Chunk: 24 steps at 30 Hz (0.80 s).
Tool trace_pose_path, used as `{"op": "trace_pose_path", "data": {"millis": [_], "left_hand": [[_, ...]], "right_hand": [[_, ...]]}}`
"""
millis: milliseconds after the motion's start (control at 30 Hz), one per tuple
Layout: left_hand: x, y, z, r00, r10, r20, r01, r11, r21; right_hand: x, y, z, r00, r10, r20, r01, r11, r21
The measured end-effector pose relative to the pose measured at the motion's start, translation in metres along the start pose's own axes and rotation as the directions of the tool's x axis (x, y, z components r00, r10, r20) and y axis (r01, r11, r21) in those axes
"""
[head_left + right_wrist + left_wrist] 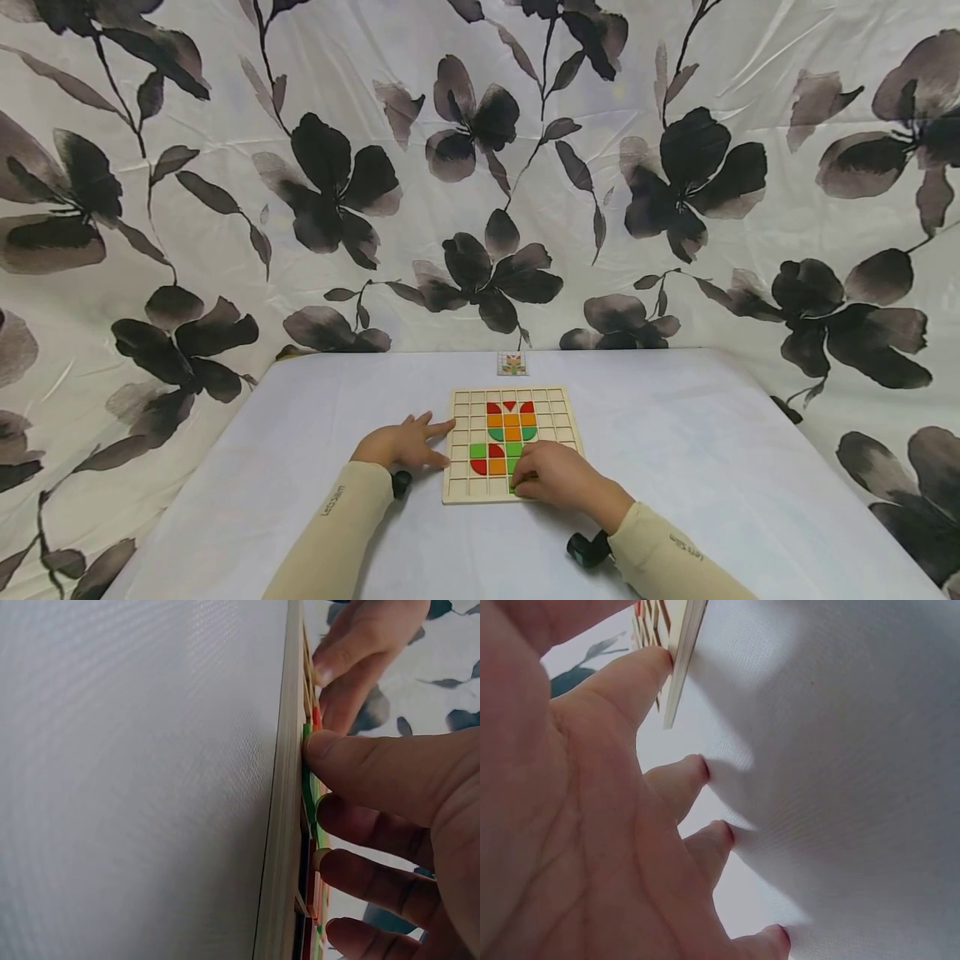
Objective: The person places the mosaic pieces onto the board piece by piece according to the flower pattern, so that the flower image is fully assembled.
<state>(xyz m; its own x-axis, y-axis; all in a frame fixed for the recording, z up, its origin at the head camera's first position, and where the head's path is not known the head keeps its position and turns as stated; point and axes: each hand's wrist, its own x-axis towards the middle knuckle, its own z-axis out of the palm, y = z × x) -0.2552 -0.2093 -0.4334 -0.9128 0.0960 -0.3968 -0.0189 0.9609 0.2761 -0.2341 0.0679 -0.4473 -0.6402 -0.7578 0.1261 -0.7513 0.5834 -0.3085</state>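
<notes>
A pale wooden grid board [459, 492] lies on the table, with red, orange and green tiles set in some of its squares. At its left edge is my left hand [405, 442], fingers spread. One fingertip touches the board's side [676, 682] in the left wrist view, while the other fingertips rest on the white cloth. Over the board's front half, my right hand [558, 479] bends its fingers down. Its thumb and index finger hold a green tile [307, 776] at the front row, seen edge-on in the right wrist view. This hand covers the board's front right part.
Behind the board lies a small pattern card [513, 363] with a coloured figure on a grid. A white cloth [675, 433] covers the table. Beyond its back edge hangs a floral curtain [480, 208]. Black wrist cameras [588, 550] sit under both wrists.
</notes>
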Motion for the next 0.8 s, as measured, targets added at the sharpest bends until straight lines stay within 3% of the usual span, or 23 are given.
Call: {"op": "trace_pose_path", "data": {"millis": [367,800], "left_hand": [[0.004,-0.001,0.002,1.0,-0.012,-0.006,0.012,1.0,-0.009],[0.0,-0.001,0.004,1.0,-0.009,-0.02,0.01,1.0,0.023]], "right_hand": [[-0.003,0.007,-0.004,0.999,-0.044,0.019,0.044,0.999,-0.025],[-0.009,0.023,-0.039,0.996,0.093,-0.009,-0.093,0.995,-0.03]]}}
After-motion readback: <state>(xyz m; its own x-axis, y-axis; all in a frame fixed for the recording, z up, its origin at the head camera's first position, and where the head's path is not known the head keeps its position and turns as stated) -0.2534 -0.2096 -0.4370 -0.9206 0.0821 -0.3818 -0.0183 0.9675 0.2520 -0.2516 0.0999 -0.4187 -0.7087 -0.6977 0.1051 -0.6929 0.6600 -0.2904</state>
